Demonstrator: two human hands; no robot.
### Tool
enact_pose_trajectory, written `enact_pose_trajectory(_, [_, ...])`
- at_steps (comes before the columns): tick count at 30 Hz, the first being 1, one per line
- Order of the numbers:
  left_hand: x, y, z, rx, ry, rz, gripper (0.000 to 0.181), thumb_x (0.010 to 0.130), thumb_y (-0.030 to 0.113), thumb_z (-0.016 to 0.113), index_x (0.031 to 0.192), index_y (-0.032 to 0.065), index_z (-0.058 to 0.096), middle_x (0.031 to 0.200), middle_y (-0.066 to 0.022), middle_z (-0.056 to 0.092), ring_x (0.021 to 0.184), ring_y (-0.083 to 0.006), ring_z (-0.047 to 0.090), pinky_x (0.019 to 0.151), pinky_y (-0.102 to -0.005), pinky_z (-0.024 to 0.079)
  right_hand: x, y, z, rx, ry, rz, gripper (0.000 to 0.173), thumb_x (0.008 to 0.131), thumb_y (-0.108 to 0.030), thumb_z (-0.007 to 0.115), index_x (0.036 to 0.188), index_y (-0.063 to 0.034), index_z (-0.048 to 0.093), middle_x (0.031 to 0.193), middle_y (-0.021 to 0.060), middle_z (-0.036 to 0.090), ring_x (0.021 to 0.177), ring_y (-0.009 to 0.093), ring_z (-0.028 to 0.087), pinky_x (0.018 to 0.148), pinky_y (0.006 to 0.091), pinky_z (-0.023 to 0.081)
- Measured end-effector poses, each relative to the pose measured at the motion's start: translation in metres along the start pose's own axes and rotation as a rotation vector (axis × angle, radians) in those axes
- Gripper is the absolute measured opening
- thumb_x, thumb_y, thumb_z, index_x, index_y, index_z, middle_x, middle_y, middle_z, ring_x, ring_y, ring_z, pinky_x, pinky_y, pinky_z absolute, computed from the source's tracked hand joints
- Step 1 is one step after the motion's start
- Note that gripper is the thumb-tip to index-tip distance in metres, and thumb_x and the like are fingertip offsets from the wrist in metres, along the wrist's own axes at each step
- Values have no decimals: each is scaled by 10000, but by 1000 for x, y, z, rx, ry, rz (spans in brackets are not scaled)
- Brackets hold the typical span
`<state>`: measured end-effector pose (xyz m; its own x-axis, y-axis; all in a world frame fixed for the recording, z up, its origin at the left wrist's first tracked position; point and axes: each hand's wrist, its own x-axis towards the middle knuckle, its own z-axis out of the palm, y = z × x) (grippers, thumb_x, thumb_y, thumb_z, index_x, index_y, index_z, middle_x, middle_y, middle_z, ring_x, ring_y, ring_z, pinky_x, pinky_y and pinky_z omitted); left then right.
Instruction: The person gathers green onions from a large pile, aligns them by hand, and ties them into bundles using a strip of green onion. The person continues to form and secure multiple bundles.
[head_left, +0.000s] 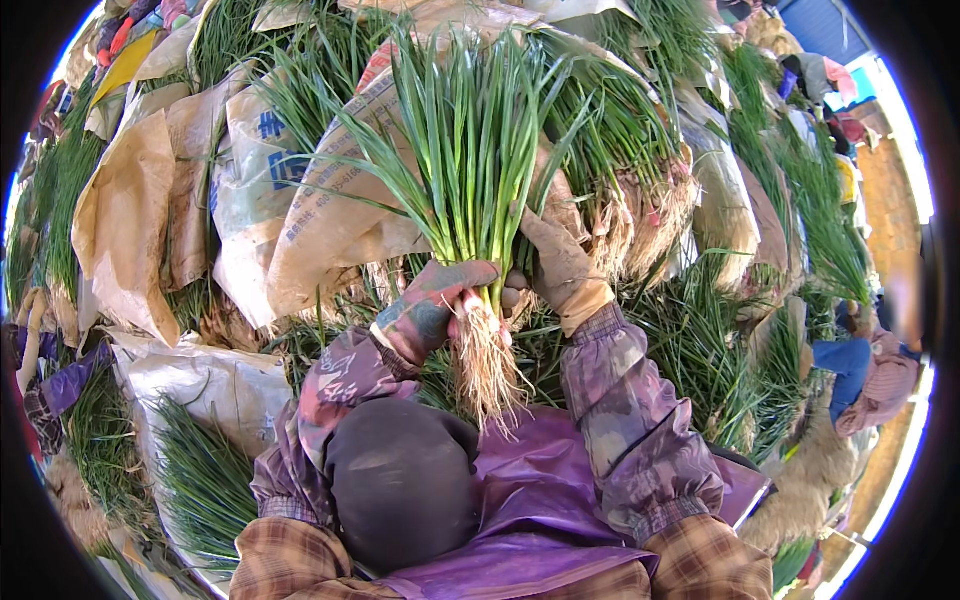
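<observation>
My left hand (431, 311), in a stained work glove, is closed around the lower stalks of a bunch of green onions (469, 157). The leaves fan upward, away from me. Pale stringy roots (487, 360) hang below the grip, over a purple apron (540, 487). My right hand (562, 262), in a dirty tan glove, is against the right side of the bunch. Its fingers partly curl beside the stalks, and whether they grip is unclear. Both forearms wear patterned purple sleeve covers (630, 427).
Printed woven sacks (345, 202) spread across the heap ahead. More rooted onions (637, 210) lie to the right, and loose leaves (697, 352) lie below them. A white sheet (210, 382) is at left. Another person (877, 375) is at the right rim; a dark rounded form (405, 480) blocks the lower middle.
</observation>
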<state>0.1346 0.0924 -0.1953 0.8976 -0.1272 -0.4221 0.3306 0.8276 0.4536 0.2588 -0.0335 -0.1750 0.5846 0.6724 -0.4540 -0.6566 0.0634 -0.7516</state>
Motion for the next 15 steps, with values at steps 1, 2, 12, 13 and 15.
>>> enact_pose_trajectory(1, [-2,2,2,7,8,2,391,848,159,641,1158,-58,543,998,-182,661,810,-268,677,618,-434,592,-3,6,-5,2,16,-61,296,920,-288,590,1123,-72,582,900,28,621,693,155,583,544,287,483])
enact_pose_trajectory(2, [-1,-1,-1,-34,11,36,390,847,159,642,1160,-52,543,986,-183,663,807,-273,677,622,-435,590,-5,16,-7,80,48,-65,287,922,-285,587,1115,-73,582,884,30,613,670,154,566,522,285,470])
enact_pose_trajectory(12, [7,-9,-9,217,168,94,299,821,206,674,1020,-14,639,688,-85,660,478,-148,600,418,-249,481,6,33,-1,-28,380,-277,214,961,-239,508,985,-60,622,661,-21,533,553,76,477,482,239,415])
enact_pose_trajectory(13, [7,-6,-5,306,191,56,291,821,208,672,1009,-13,649,658,-71,654,441,-136,578,392,-238,454,15,32,-1,-187,457,-299,226,951,-227,537,1050,-44,624,709,-3,587,604,68,512,523,231,437])
enact_pose_trajectory(15, [-4,-1,16,228,103,83,382,831,195,656,1140,-18,580,838,-112,677,645,-169,654,484,-261,518,14,30,-11,-409,352,-377,248,932,-200,578,1106,-27,613,761,11,624,652,86,549,571,223,460])
